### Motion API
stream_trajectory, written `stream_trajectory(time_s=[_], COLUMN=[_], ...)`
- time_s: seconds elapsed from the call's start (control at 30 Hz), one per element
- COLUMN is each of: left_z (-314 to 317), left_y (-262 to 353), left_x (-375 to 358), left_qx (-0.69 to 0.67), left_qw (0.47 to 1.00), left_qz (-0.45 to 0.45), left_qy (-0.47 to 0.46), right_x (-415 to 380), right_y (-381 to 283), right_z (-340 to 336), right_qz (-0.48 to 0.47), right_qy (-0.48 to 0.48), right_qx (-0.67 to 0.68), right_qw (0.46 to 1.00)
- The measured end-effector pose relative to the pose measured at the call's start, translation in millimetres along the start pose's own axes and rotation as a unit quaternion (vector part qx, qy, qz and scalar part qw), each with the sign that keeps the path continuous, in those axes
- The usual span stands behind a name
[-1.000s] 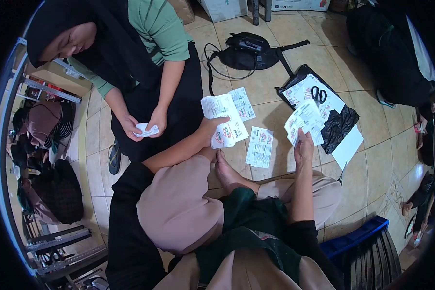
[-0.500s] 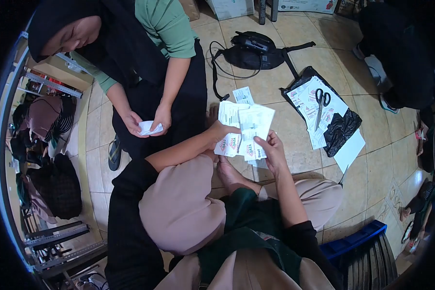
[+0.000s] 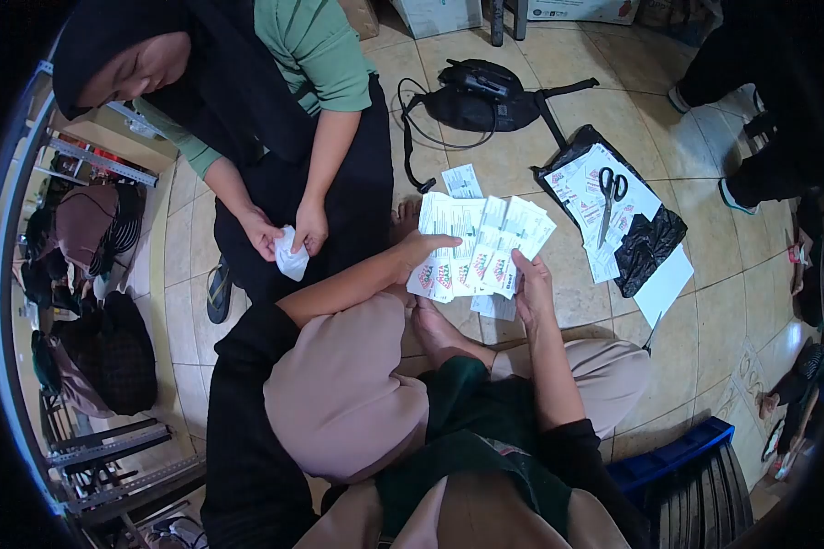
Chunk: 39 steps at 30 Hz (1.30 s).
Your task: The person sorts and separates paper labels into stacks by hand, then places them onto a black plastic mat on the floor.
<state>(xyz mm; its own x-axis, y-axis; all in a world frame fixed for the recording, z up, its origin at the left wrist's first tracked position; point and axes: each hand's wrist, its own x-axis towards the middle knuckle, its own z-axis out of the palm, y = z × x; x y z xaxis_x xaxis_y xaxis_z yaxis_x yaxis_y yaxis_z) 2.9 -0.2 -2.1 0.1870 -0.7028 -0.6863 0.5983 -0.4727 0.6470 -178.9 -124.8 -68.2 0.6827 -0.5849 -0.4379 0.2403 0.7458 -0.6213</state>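
Observation:
Both my hands hold a fan of white printed paper slips [image 3: 485, 240] with red logos and small text over my crossed legs. My left hand [image 3: 416, 256] grips the left part of the fan, with its thumb lying across the front. My right hand [image 3: 534, 282] pinches the fan's right part between thumb and fingers. Below the fan another printed slip [image 3: 494, 307] lies on the tiled floor near my foot, and one more slip [image 3: 461, 180] lies just beyond it.
Scissors [image 3: 608, 201] rest on printed sheets and a black plastic bag [image 3: 648, 247] at the right. A black waist bag [image 3: 481, 102] lies farther back. On the left, a seated person [image 3: 288, 197] holds a crumpled white piece. A blue-edged black crate [image 3: 696, 476] stands at lower right.
The slips in my right hand have spread out to the right into a wider fan. The seated person's white piece has changed shape. The person at upper right has shifted.

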Motion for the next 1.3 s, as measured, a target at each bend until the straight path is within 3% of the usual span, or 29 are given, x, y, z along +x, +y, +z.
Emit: stream_trajectory(time_s=[0.33,0.43,0.6,0.67,0.9,1.07,1.17,1.3], left_z=[-8.2,-7.7,-3.1,1.1,-2.3,-6.6,-2.2,1.2], left_y=[-7.5,-7.4,-6.4,-2.9,-4.1,-2.4,-0.6,-2.0], left_x=[8.5,9.0,6.3,1.5,1.8,1.2,0.5,-0.1], left_qx=[0.044,0.058,0.066,0.0,0.04,-0.021,-0.069,0.023], left_qw=[0.998,0.997,0.995,0.999,0.999,0.997,0.995,0.999], left_qz=[0.035,0.05,0.076,0.037,0.022,-0.025,-0.056,-0.028], left_qy=[0.019,0.012,0.008,0.01,0.015,-0.064,-0.055,-0.019], right_x=[5.0,1.1,-7.8,-5.2,-1.1,-3.4,-9.0,-12.5], right_y=[-20.9,-10.8,16.2,16.3,10.0,12.3,12.9,14.7], right_z=[-22.3,-13.7,6.8,3.9,-4.9,0.3,8.5,14.5], right_qz=[-0.008,0.03,0.079,0.077,0.049,0.029,0.008,0.001], right_qy=[-0.005,-0.074,-0.048,-0.038,-0.047,-0.03,-0.022,-0.033], right_qx=[0.059,-0.004,-0.075,-0.056,-0.02,-0.011,-0.018,-0.023], right_qw=[0.998,0.997,0.993,0.995,0.997,0.999,1.0,0.999])
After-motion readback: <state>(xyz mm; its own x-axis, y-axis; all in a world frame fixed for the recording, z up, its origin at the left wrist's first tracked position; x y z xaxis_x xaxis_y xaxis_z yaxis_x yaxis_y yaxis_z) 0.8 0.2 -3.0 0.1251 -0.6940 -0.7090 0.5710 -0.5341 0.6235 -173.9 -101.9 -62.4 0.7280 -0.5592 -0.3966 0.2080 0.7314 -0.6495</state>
